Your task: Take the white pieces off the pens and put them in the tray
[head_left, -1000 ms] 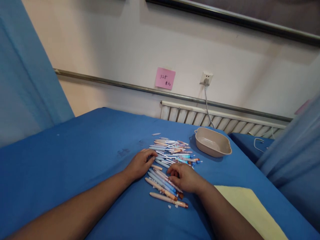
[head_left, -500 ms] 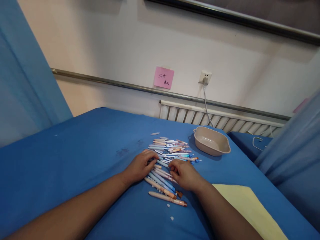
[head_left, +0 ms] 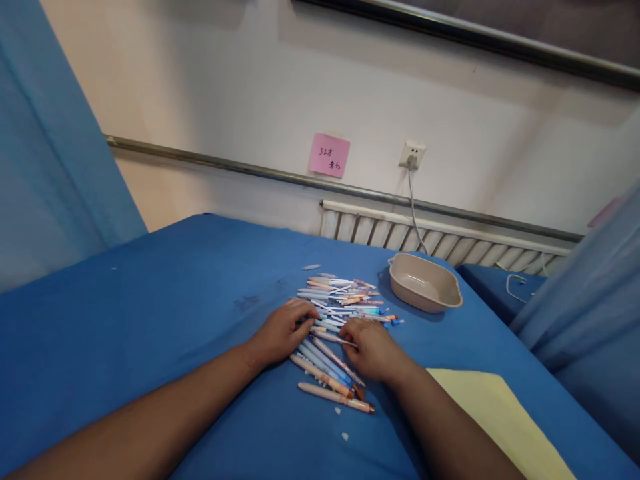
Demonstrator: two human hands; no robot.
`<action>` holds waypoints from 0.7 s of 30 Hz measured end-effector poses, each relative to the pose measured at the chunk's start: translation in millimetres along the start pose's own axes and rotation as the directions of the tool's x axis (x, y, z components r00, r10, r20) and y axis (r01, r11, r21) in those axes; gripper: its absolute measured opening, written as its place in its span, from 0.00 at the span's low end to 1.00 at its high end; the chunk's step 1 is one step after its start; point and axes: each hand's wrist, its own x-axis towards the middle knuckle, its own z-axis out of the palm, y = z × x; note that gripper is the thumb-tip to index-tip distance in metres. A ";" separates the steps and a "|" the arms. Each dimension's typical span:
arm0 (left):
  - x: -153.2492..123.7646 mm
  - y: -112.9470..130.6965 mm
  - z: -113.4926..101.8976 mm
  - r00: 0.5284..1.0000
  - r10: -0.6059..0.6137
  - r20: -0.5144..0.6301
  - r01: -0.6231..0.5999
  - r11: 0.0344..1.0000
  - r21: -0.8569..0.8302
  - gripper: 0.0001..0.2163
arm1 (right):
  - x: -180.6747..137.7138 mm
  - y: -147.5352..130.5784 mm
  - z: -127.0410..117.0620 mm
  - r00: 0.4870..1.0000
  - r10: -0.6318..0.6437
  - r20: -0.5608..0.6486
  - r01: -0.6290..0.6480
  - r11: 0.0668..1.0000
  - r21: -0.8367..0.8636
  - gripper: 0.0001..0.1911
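Note:
A pile of pens and pen parts (head_left: 345, 297) in peach, pale blue and white, with thin white refill-like sticks, lies on the blue-covered table. My left hand (head_left: 286, 330) rests at the pile's left edge, thumb and fingers curled together by the pen ends; what they hold, if anything, is hidden. At the right side, my right hand (head_left: 373, 348) is closed, its fingertips pinching the end of a slim pale pen (head_left: 331, 337). Just below lie a pink-patterned barrel (head_left: 336, 360), blue pens (head_left: 324, 363) and a peach pen with a brown end (head_left: 335, 397).
A beige basin (head_left: 425, 283) stands behind the pile to the right. Yellow paper or cloth (head_left: 493, 407) lies under my right forearm. Small white bits (head_left: 345, 437) are near the front. Blue curtains (head_left: 595, 320) hang at both sides; a radiator (head_left: 380, 230) lines the wall.
The pink-patterned barrel's right end has come out from beside my right hand and now points down to the right. A slim pale pen now shows at my right fingertips. My left hand stays put.

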 end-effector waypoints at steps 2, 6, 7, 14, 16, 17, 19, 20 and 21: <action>-0.1 1.0 -0.8 1.000 -0.001 0.001 0.001 1.000 -0.005 0.07 | -0.1 -0.3 -0.6 1.000 -0.007 -0.030 0.008 0.999 0.035 0.05; 0.0 4.6 -2.0 0.999 0.031 0.031 -0.030 0.999 -0.034 0.08 | 1.4 1.6 1.1 0.996 -0.018 -0.092 0.031 0.991 0.132 0.04; 0.0 5.2 -1.8 0.998 0.047 0.042 -0.045 0.998 -0.044 0.09 | 2.0 2.7 2.1 0.995 -0.016 -0.103 0.032 0.988 0.152 0.04; 1.6 7.2 -1.0 0.996 -0.013 0.085 0.018 0.998 -0.053 0.12 | 3.9 7.2 7.5 0.983 -0.051 -0.175 0.093 0.966 0.240 0.04; 2.0 9.1 -2.5 0.990 -0.073 0.122 0.080 0.996 -0.049 0.14 | 3.6 6.5 7.8 0.982 -0.068 -0.179 0.111 0.964 0.242 0.04; 2.0 10.2 -3.4 0.989 -0.085 0.118 0.091 0.995 -0.046 0.13 | 3.5 6.2 7.9 0.981 -0.073 -0.180 0.116 0.964 0.239 0.04; 1.4 12.1 -4.7 0.996 -0.056 0.067 0.058 0.998 -0.037 0.13 | 3.7 5.8 8.0 0.980 -0.077 -0.183 0.119 0.965 0.235 0.04; 1.0 12.7 -5.0 0.999 -0.026 0.039 0.028 0.999 -0.031 0.15 | 3.9 5.8 8.1 0.980 -0.075 -0.186 0.118 0.965 0.234 0.04; 0.6 13.1 -5.0 1.000 0.002 0.026 -0.001 1.000 -0.026 0.17 | 4.2 5.7 8.1 0.979 -0.072 -0.189 0.116 0.965 0.235 0.04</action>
